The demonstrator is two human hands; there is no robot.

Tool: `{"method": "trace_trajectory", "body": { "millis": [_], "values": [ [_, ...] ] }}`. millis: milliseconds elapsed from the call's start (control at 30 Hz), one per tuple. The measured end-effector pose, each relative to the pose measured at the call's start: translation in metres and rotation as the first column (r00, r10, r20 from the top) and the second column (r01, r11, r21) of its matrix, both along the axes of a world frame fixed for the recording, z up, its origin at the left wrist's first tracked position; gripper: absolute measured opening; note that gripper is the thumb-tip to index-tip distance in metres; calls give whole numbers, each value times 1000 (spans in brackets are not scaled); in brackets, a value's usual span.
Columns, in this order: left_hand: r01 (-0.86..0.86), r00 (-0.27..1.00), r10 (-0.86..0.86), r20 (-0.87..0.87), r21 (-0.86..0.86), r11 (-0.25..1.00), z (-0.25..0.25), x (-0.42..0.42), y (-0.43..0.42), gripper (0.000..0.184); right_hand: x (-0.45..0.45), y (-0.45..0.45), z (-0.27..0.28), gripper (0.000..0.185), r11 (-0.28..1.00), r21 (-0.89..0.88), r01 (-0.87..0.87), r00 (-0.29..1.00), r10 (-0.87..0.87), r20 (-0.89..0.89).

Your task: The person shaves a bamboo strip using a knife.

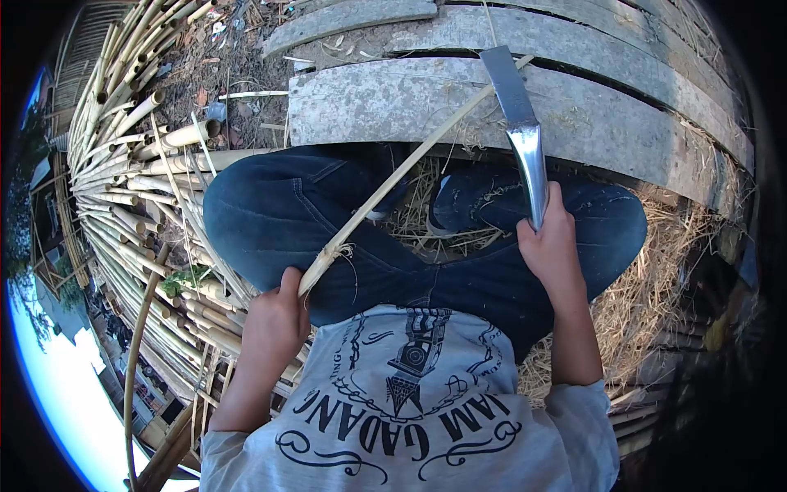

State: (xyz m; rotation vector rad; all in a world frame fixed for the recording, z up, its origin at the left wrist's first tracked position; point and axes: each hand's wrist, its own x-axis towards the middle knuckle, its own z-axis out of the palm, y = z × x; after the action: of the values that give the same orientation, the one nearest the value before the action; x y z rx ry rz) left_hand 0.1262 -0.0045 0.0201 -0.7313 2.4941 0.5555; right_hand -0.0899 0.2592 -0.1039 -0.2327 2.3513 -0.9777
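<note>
My left hand (277, 318) is closed round the near end of a long split bamboo strip (385, 187). The strip slants up and to the right across my lap, and frayed fibres hang near its held end. In my right hand (551, 246) is a machete (510, 90), gripped by its shiny metal handle. Its broad, square-ended blade points away from me over the planks. The far part of the strip meets the blade's left edge; whether it passes beneath the blade I cannot tell.
Weathered wooden planks (385, 102) lie just in front of my crossed legs (270, 213). On the left spreads a large pile of bamboo poles (135, 197). Straw-like shavings (656, 279) heap up at my right. A curved pole (135, 361) stands at the lower left.
</note>
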Motion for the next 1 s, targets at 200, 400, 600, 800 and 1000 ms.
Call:
{"method": "trace_trajectory", "body": {
  "millis": [200,400,600,800,1000],
  "values": [
    [13,1000,-13,-8,-5,1000,1,-1,0,10,-16,6,2,34,1000,25,3,998,-5,69],
    [48,999,-48,-2,-32,998,4,-1,-5,11,-8,-1,4,35,1000,-1,-2,997,2,76],
    [20,999,-19,30,-36,999,2,-2,0,9,10,4,0,35,987,-147,-71,995,81,63],
    [5,1000,-5,-23,-21,1000,-3,4,1,9,8,-1,-4,33,999,-6,-37,999,37,30],
    [33,999,-34,-36,-33,999,-3,2,0,9,-14,4,-6,39,995,33,-92,996,92,2]
  ]
}}
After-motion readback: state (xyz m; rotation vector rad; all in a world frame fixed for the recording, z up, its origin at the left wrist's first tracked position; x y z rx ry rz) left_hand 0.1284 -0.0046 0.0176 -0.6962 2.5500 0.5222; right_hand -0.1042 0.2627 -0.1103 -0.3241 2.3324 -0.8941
